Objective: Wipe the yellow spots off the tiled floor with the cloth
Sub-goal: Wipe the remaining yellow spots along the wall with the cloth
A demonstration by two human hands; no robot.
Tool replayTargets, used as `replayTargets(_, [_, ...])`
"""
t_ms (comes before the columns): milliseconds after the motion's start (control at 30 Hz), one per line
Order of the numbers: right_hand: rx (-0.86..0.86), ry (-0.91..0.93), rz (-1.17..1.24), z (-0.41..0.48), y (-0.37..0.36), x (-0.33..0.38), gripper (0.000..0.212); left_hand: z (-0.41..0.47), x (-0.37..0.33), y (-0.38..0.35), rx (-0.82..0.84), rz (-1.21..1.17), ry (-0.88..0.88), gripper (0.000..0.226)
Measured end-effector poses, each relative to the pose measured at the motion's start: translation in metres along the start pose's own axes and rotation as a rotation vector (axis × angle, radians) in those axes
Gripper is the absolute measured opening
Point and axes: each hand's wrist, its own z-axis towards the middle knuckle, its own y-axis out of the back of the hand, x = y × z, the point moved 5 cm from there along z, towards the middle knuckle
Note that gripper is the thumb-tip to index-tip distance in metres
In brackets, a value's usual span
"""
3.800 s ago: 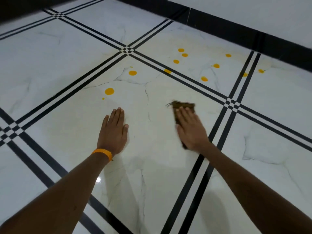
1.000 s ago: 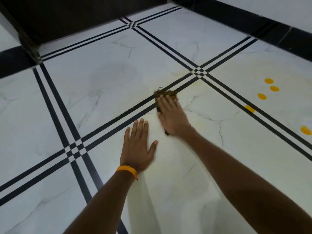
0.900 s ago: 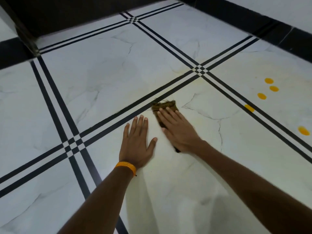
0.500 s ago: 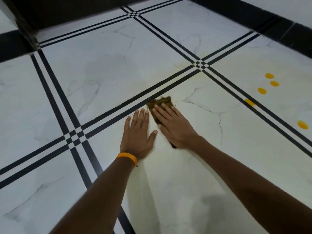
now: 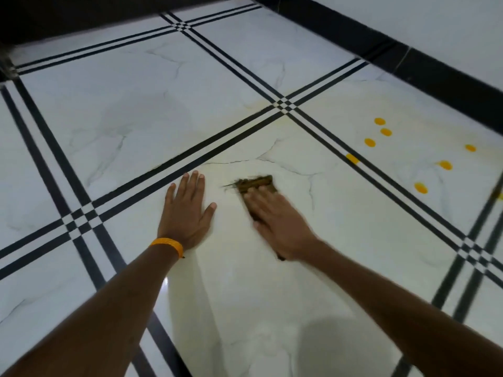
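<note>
brown cloth (image 5: pixel 255 183) lies flat on the white marble-look tiled floor (image 5: pixel 130 118), pressed under straight fingers of the right hand (image 5: pixel 275 221), which is motion-blurred. left hand (image 5: pixel 186 213), orange wristband (image 5: pixel 167 244), rests flat, fingers extended, beside it. yellow spots (image 5: pixel 385 131) remain, well apart to the right.

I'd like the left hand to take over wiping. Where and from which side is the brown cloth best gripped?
Probably the far end of the cloth, the main part showing beyond the right hand, which presses the rest flat. Come down from the far left, where its frayed corner sticks out, and pinch that edge.
</note>
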Motion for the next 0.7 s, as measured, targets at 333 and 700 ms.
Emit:
replayTargets(333, [-0.015,-0.107,-0.033,-0.083,0.009,-0.092,0.064,-0.001,-0.006,0.002,-0.022,0.001,0.011,0.073])
replayTargets(700, [-0.094,-0.303,0.018,-0.136,0.013,-0.124,0.067,0.009,-0.155,0.000,0.104,0.108,-0.034,0.071])
